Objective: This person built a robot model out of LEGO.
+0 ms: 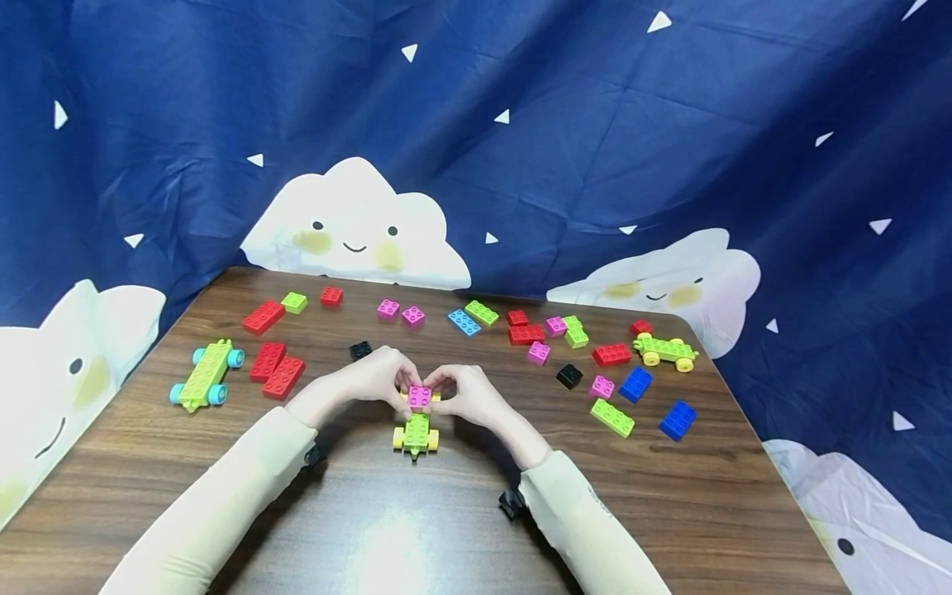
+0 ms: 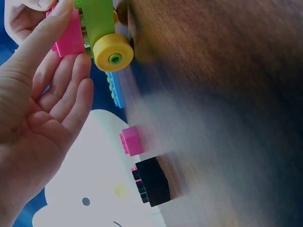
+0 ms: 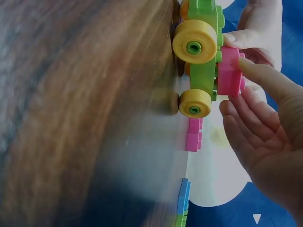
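A pink toy brick point(image 1: 420, 397) sits at the far part of a light-green toy car base point(image 1: 416, 433) with yellow wheels, which stands on the table. My left hand point(image 1: 381, 378) pinches this brick from the left. From the right, my right hand point(image 1: 470, 395) holds the same brick between thumb and fingers. In the right wrist view the pink brick point(image 3: 230, 71) lies right against the base's green studs, slightly tilted. The left wrist view shows the left thumb over the brick point(image 2: 71, 38), other fingers beneath it near a yellow wheel point(image 2: 113, 52).
A black brick point(image 1: 360, 350) lies just behind my left hand. Two red bricks point(image 1: 283, 378) and a car base with blue wheels point(image 1: 207, 376) are at left. Several loose bricks, a black brick point(image 1: 569, 376) and another yellow-wheeled base point(image 1: 666, 351) spread at right. A curtain point(image 1: 476, 149) hangs behind.
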Demonstrator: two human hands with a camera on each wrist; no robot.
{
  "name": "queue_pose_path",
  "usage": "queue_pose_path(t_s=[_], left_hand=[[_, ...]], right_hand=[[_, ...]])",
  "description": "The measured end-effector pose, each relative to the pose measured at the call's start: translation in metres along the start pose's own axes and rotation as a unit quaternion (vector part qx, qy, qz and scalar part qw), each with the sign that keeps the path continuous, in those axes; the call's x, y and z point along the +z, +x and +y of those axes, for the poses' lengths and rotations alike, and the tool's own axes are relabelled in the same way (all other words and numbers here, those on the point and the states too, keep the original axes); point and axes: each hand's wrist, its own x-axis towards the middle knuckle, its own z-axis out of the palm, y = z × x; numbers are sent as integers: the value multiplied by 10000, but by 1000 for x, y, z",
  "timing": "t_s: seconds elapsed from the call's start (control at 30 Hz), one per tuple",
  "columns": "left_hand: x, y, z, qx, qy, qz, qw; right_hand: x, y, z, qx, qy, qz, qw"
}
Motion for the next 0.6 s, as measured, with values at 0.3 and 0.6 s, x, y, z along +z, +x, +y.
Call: queue_pose_path(t_s=[0.3, 0.6], left_hand=[[2, 0, 0, -18, 41, 89, 10000], [2, -5, 1, -83, -95, 148, 9998]], right_hand=[[1, 2, 2, 134, 151, -4, 9998], [1, 3, 1, 164, 144, -66, 9997]])
